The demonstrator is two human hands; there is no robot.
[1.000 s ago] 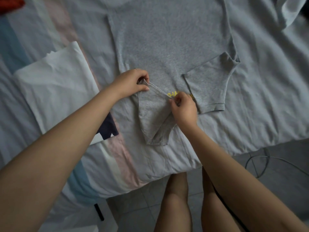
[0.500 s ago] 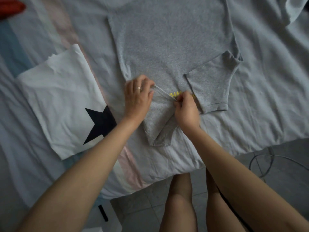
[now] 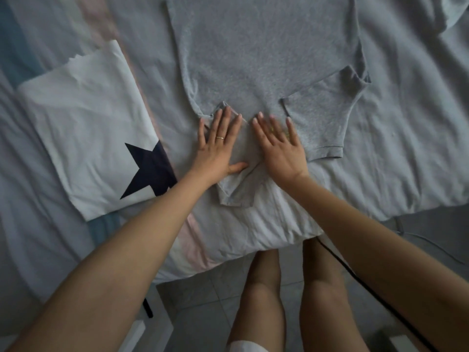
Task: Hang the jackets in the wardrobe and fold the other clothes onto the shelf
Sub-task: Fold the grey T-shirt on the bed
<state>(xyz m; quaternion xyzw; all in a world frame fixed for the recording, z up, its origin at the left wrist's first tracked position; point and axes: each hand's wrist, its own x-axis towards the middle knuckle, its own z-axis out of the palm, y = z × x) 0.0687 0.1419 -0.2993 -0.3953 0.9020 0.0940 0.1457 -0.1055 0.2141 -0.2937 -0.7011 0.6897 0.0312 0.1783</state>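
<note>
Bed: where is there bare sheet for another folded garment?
Bare sheet lies right of the grey T-shirt, past its folded sleeve. Only a narrow strip separates that shirt from the folded white shirt. Middle is crowded: left hand and right hand press flat there.

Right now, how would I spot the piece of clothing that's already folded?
Look at the pale, rumpled bed sheet that fills the view. Left of the spread grey knit T-shirt that the left hand and right hand press flat lies a folded white fabric rectangle. Unlike the grey shirt, it bears a dark navy star by its near right corner.
</note>
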